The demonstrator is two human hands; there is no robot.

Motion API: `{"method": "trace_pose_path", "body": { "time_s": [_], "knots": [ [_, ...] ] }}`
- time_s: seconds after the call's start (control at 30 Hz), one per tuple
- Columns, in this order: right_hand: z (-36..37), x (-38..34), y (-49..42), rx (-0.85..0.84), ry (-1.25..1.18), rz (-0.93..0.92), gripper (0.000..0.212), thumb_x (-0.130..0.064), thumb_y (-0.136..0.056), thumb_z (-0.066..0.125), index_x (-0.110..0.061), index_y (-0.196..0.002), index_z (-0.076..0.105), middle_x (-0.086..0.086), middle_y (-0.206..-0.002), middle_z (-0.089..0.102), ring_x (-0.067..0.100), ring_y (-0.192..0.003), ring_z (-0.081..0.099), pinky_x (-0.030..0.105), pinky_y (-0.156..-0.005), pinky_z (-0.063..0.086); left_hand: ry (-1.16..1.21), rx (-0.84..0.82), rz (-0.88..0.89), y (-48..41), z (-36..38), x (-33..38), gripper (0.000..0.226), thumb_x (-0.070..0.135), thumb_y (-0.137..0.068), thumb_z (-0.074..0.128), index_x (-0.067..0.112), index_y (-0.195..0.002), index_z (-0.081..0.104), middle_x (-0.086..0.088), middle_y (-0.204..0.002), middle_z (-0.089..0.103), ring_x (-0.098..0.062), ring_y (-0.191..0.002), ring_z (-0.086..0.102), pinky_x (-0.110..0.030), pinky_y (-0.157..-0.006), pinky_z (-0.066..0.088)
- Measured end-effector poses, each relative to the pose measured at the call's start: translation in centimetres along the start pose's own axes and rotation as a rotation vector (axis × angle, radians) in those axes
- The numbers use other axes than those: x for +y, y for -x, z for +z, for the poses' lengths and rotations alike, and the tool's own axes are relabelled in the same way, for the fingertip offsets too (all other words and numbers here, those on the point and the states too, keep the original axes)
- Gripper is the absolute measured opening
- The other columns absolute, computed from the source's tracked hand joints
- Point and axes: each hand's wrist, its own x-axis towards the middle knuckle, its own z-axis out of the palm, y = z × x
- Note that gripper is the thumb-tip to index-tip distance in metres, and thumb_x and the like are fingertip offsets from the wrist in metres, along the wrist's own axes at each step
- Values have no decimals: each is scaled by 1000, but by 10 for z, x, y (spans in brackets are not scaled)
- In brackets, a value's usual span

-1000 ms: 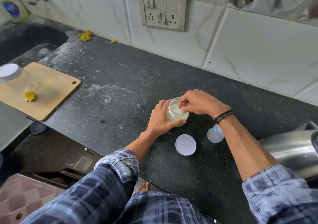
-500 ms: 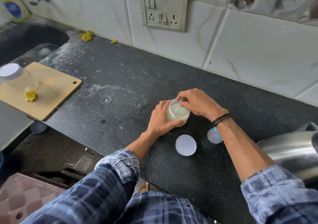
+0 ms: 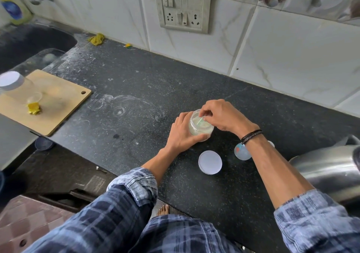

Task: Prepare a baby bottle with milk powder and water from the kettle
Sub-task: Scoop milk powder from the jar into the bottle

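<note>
left hand (image 3: pixel 182 136) is gripping the open powder jar (image 3: pixel 200 132) on the counter (image 3: pixel 136 89); right hand (image 3: pixel 222 116) is pinching a pale green scoop (image 3: pixel 200 120), its bowl hidden. right wrist is half hiding the baby bottle (image 3: pixel 242 152); kettle (image 3: pixel 327 168) is being cut off.

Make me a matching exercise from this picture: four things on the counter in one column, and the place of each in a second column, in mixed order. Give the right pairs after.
Things
1. powder jar
2. white lid
3. kettle
4. scoop

Places
a. at the right edge of the view
b. pinched by the right hand, inside the jar
c. flat on the counter, nearer the person than the jar
d. gripped by the left hand

Pairs: 1-d, 2-c, 3-a, 4-b
</note>
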Motion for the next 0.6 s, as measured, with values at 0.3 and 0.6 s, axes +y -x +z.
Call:
{"method": "trace_pose_path", "body": {
  "time_s": [0.3,0.6],
  "knots": [
    [-1,-3,1,-61,1,14,22,-8,-97,64,-21,-105,80,-1,-117,74,14,-102,68,28,-89,52,5,4,5,0,0,0,89,72,-70,74,35,-146,45,9,-135,48,-11,-124,46,-42,-106,43],
    [1,0,-1,-23,-198,88,19,-11,-92,73,-27,-95,81,-6,-104,77,4,-92,69,11,-77,46,16,5,5,1,-1,1,89,72,-70,73,36,-146,45,9,-136,48,-12,-125,46,-44,-107,43]
  ]
}}
